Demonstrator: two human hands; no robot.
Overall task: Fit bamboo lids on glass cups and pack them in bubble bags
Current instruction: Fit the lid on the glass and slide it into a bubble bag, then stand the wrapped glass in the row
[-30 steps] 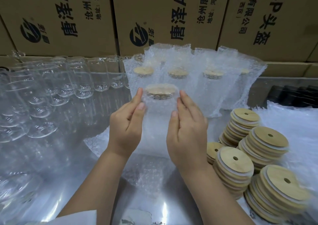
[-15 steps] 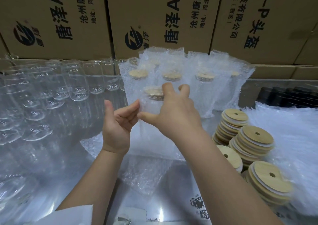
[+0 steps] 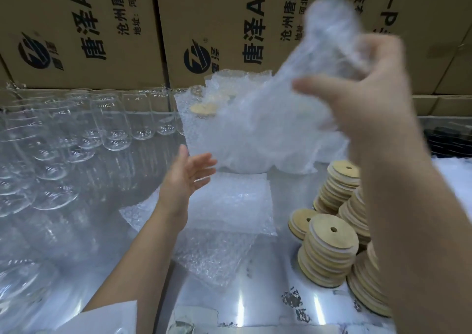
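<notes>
My right hand [image 3: 365, 96] is raised high at the right and grips a bubble-bagged cup [image 3: 316, 52], blurred by motion and tilted up toward the boxes. My left hand [image 3: 186, 177] hovers low near the centre, fingers spread, holding nothing. Flat bubble bags [image 3: 229, 206] lie on the table below it. Packed cups with bamboo lids [image 3: 204, 108] stand in bubble bags at the back centre, partly hidden behind the lifted one. Stacks of bamboo lids [image 3: 329, 254] sit at the right.
Rows of bare glass cups [image 3: 76, 139] fill the left side of the shiny table. Cardboard boxes [image 3: 102, 27] form a wall along the back. More white bubble wrap [image 3: 452, 170] lies at the far right.
My right hand has lifted the bagged cup up and to the right, off the table. My left hand has let go of it and dropped lower, open.
</notes>
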